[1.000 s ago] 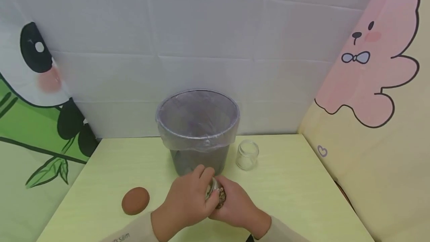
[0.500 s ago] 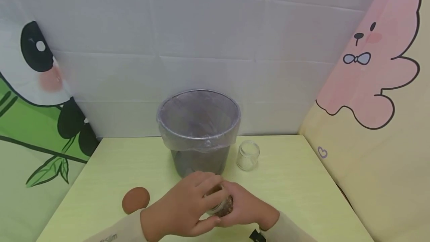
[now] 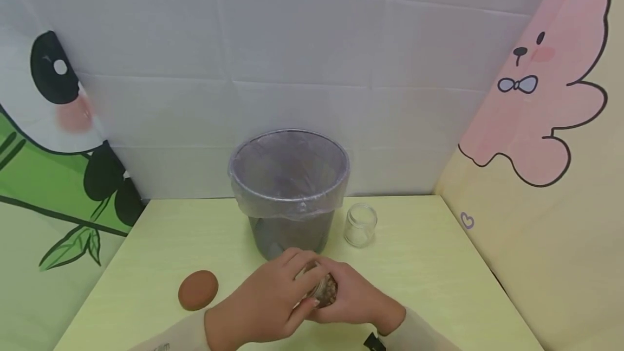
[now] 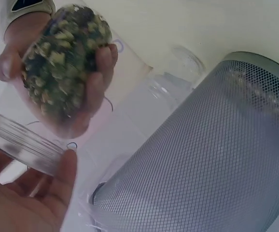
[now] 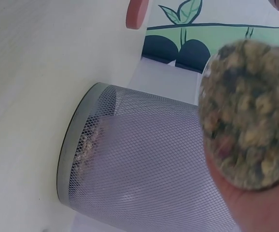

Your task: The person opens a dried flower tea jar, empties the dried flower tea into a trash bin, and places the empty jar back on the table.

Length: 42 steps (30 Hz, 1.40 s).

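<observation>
A clear glass jar (image 3: pixel 325 290) lies tilted between my hands, with dried plant bits, yellowish, green and dark, packed at its base. My right hand (image 3: pixel 353 294) grips the body of the jar, its fingers wrapped round the filled end in the left wrist view. At the other end, my left hand (image 3: pixel 270 297) holds the threaded neck (image 4: pixel 26 142) between thumb and fingers. Left of my left hand, a round reddish-brown disc (image 3: pixel 197 290) lies flat on the table. Just beyond both hands stands a grey mesh wastebasket (image 3: pixel 291 237) with a clear plastic liner.
To the right of the wastebasket, a second clear glass jar (image 3: pixel 361 225) stands uncapped on the pale yellow table (image 3: pixel 424 280). Brownish bits (image 5: pixel 86 150) show through the mesh low in the basket. A white sheet (image 3: pixel 292 42) hangs behind, and printed cartoon sheets flank the table.
Both hands and the jar have shifted slightly right and nearer the table's front. My left fingers have moved over the jar's neck, and its thumb has since come up closer to it.
</observation>
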### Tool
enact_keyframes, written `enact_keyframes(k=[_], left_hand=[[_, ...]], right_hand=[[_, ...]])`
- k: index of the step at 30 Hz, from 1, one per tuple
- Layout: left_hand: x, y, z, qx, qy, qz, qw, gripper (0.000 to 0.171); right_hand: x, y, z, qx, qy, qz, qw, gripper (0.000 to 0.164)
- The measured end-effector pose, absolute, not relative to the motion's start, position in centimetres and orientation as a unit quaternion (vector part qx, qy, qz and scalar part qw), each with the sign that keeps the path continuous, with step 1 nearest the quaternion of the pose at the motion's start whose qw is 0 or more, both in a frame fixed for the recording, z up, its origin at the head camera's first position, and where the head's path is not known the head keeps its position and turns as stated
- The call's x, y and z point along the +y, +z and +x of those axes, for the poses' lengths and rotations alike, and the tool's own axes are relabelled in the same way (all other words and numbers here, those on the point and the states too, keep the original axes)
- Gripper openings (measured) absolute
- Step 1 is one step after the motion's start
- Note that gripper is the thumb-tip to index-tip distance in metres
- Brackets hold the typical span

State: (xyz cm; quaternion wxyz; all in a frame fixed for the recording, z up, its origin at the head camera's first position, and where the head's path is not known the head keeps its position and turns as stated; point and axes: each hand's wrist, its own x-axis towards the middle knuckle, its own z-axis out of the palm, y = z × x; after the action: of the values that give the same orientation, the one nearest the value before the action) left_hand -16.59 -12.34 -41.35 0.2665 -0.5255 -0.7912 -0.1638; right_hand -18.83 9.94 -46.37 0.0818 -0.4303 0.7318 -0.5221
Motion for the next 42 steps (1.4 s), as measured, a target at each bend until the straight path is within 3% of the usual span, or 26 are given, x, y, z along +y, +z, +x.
enact_keyframes(k=[5, 9, 12, 15, 19, 23, 28, 32, 36, 39, 42], left_hand=[[-11.7, -41.8, -15.8, -0.858, -0.175, -0.416, 0.244, 0.038], [-11.1, -41.6, -15.2, -0.899, -0.191, -0.347, 0.186, 0.034], [-11.1, -41.2, -15.0, -0.915, -0.204, -0.320, 0.139, 0.035], [-11.4, -40.9, -15.0, -0.910, -0.212, -0.336, 0.123, 0.043], [-12.3, -40.5, -15.3, -0.874, -0.197, -0.418, 0.147, 0.056], [-12.8, -40.1, -15.7, -0.807, -0.155, -0.530, 0.209, 0.058], [-12.3, -40.0, -16.1, -0.710, -0.109, -0.631, 0.293, 0.046], [-12.0, -40.4, -16.4, -0.667, -0.065, -0.665, 0.330, 0.036], [-11.9, -40.8, -16.7, -0.663, -0.068, -0.660, 0.346, 0.033], [-11.6, -41.0, -17.0, -0.675, -0.098, -0.641, 0.352, 0.028], [-11.3, -41.1, -17.1, -0.696, -0.135, -0.612, 0.351, 0.027]], right_hand=[[9.4, -46.2, -18.1, 0.822, -0.464, -0.329, 0.033, 0.052], [9.1, -46.4, -18.0, 0.860, -0.410, -0.302, -0.005, 0.054], [9.2, -46.5, -17.9, 0.857, -0.416, -0.306, 0.007, 0.052], [9.6, -46.5, -18.0, 0.823, -0.459, -0.330, 0.051, 0.056], [10.4, -46.4, -18.5, 0.746, -0.533, -0.379, 0.126, 0.063], [10.9, -46.2, -19.1, 0.675, -0.555, -0.451, 0.184, 0.053], [10.7, -46.0, -19.1, 0.640, -0.525, -0.525, 0.199, 0.038], [10.4, -46.2, -18.9, 0.616, -0.549, -0.520, 0.222, 0.039], [10.1, -46.4, -18.9, 0.605, -0.563, -0.523, 0.208, 0.040], [10.1, -46.1, -18.8, 0.629, -0.554, -0.516, 0.176, 0.037], [10.0, -45.8, -18.7, 0.663, -0.540, -0.502, 0.131, 0.045]])
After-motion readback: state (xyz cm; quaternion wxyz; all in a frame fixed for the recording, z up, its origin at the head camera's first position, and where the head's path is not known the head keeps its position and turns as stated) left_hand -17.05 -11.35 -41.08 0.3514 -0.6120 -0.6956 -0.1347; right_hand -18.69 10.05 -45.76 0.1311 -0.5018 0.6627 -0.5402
